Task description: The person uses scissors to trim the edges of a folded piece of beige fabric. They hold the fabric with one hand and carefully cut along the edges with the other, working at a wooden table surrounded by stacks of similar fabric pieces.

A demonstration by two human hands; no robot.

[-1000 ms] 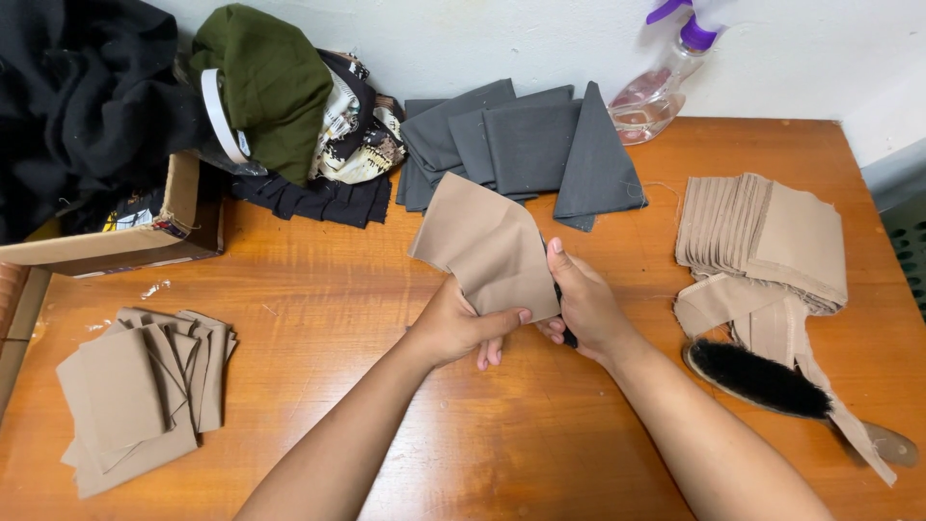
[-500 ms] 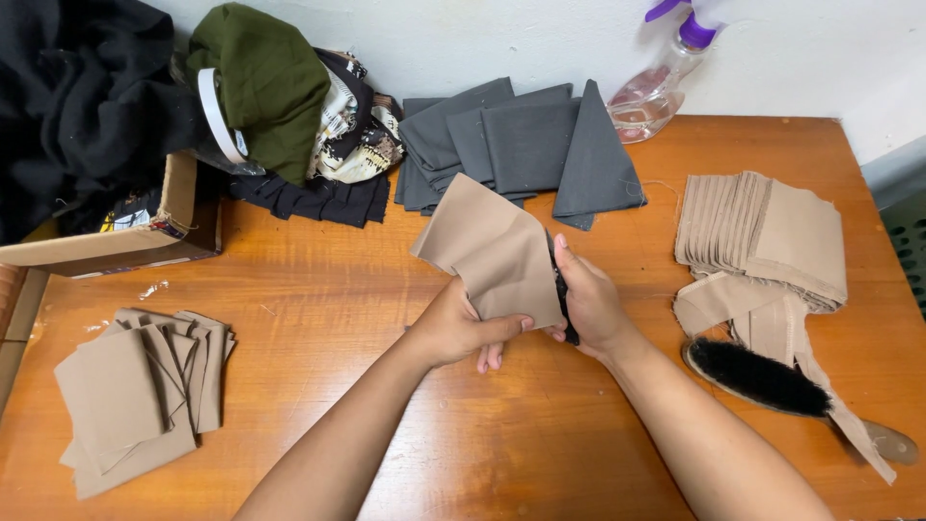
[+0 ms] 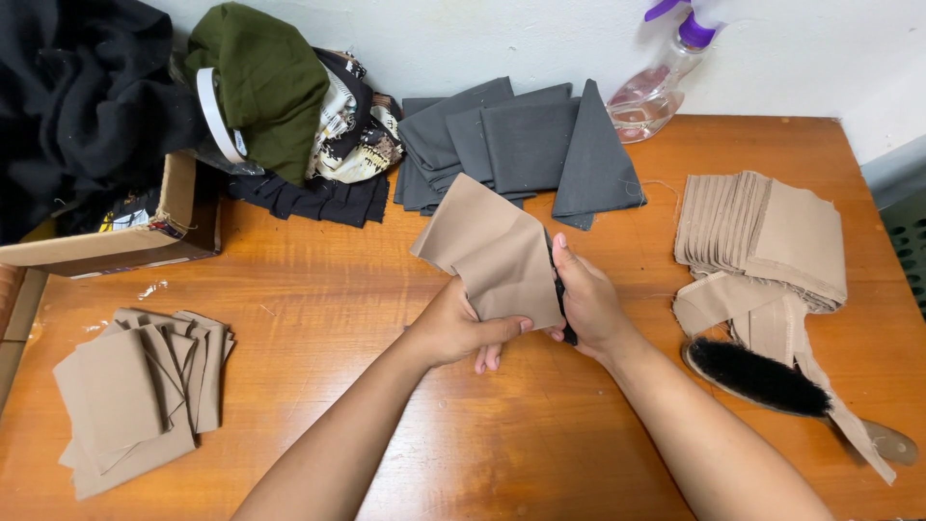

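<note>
A tan square of fabric [image 3: 492, 249] is held up over the middle of the wooden table [image 3: 318, 289]. My left hand [image 3: 461, 326] pinches its lower edge from the left. My right hand [image 3: 588, 301] grips its right edge, with a dark piece showing behind the cloth at the fingers. A spread stack of tan fabric pieces [image 3: 762, 236] lies to the right of my right hand. Another pile of tan pieces [image 3: 140, 396] lies at the left front.
Grey fabric pieces [image 3: 526, 145] fan out at the back centre. A spray bottle [image 3: 661, 82] lies behind them. A black brush [image 3: 772, 381] rests at the right on tan strips. A cardboard box [image 3: 145, 232] and heaped dark, green and patterned clothes fill the back left.
The tan piece has shifted slightly in my hands, and my fingers have adjusted their hold on its lower edge. Everything else stays in place.
</note>
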